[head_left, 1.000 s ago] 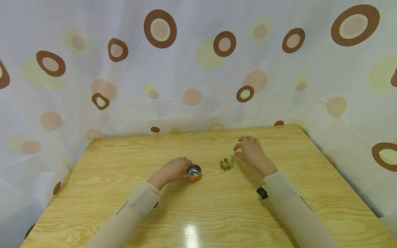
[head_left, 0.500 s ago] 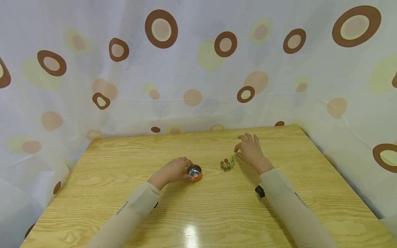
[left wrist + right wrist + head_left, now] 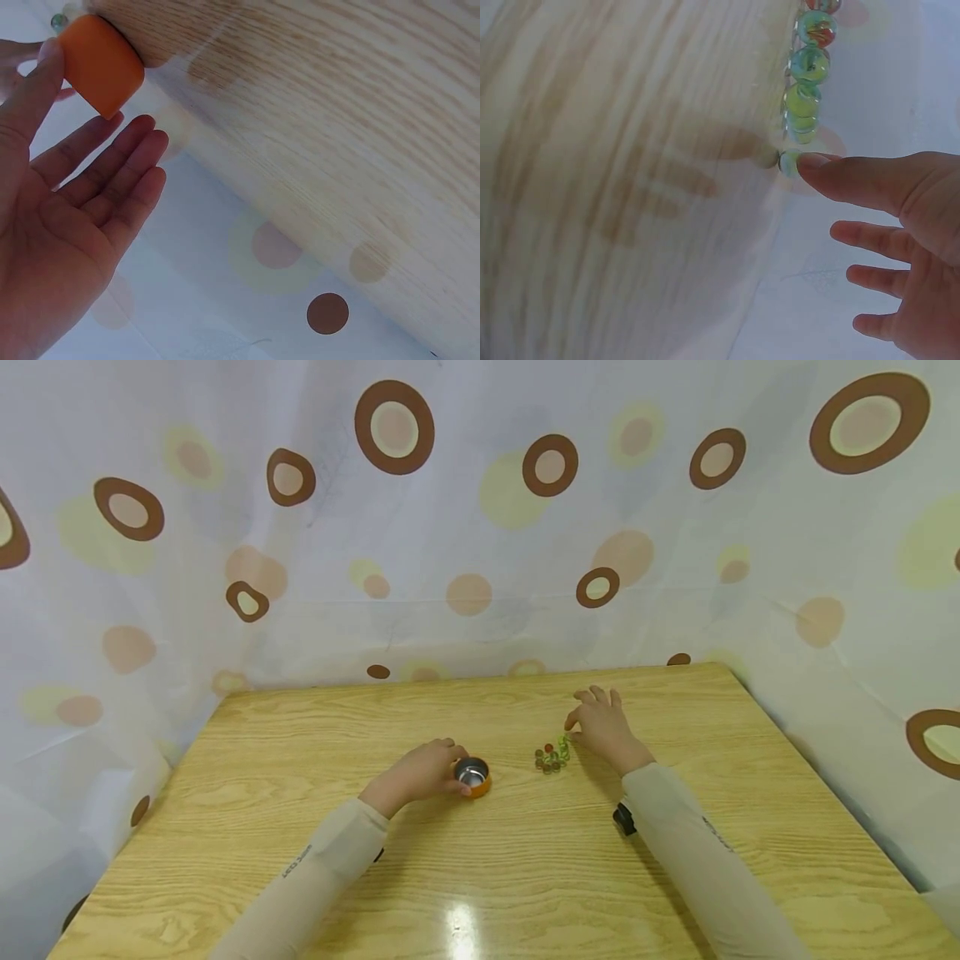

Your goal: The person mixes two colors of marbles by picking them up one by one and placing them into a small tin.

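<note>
My left hand (image 3: 424,770) holds a small orange bowl (image 3: 482,789) with a metal inside, thumb on the near side and index finger at the far rim. The left wrist view shows its orange wall (image 3: 105,64) between thumb and index fingertip, the other fingers loosely extended. Right of the bowl, several glass marbles (image 3: 552,766) lie close together on the table. My right hand (image 3: 606,732) is at their far right end. Its thumb (image 3: 847,176) presses a green-tinted marble (image 3: 788,163) at the row's end; the index finger is hidden behind, the other fingers spread.
The wooden table (image 3: 517,877) has its far edge against a white curtain (image 3: 450,527) with brown and beige circles. The curtain also hangs along both sides.
My right wrist and forearm have shifted slightly to the left, with the fingertips staying at the end of the marbles. The left hand and bowl have stayed put; the head view has shifted slightly.
</note>
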{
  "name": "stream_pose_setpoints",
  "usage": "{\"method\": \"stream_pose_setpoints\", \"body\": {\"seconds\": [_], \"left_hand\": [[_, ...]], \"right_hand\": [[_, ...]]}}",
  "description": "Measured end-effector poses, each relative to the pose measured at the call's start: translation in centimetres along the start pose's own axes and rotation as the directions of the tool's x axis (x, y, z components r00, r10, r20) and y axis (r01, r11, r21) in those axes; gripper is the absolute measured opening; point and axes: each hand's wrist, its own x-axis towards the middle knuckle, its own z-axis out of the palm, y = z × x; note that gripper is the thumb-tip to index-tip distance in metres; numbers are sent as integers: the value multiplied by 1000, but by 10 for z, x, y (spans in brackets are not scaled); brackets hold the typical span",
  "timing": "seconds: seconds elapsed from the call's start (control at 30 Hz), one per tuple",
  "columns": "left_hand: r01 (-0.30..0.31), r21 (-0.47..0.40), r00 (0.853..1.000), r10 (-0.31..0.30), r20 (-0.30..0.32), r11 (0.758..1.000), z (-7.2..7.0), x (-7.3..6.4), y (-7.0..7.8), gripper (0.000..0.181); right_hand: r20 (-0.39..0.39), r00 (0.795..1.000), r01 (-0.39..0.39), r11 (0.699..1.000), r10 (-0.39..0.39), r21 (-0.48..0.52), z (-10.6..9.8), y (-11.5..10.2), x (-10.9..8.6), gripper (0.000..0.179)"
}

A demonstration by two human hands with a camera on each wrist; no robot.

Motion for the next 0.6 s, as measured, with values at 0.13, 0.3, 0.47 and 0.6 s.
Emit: {"method": "stream_pose_setpoints", "body": {"seconds": [0.13, 0.3, 0.47, 0.6], "left_hand": [[-2, -2, 1000, 2, -1, 1000, -1, 0, 0, 50], [-1, -20, 1000, 1, 1, 1000, -1, -1, 0, 50], [-1, -23, 1000, 2, 2, 1000, -1, 0, -1, 50], [-1, -20, 1000, 1, 6, 1000, -1, 0, 0, 50]], "right_hand": [[19, 1000, 0, 1000, 0, 0, 0, -1, 0, 11], [28, 1000, -5, 1000, 5, 5, 0, -1, 0, 9], [36, 999, -14, 1000, 14, 18, -1, -2, -1, 8], [39, 999, -15, 1000, 15, 10, -1, -1, -2, 8]]}}
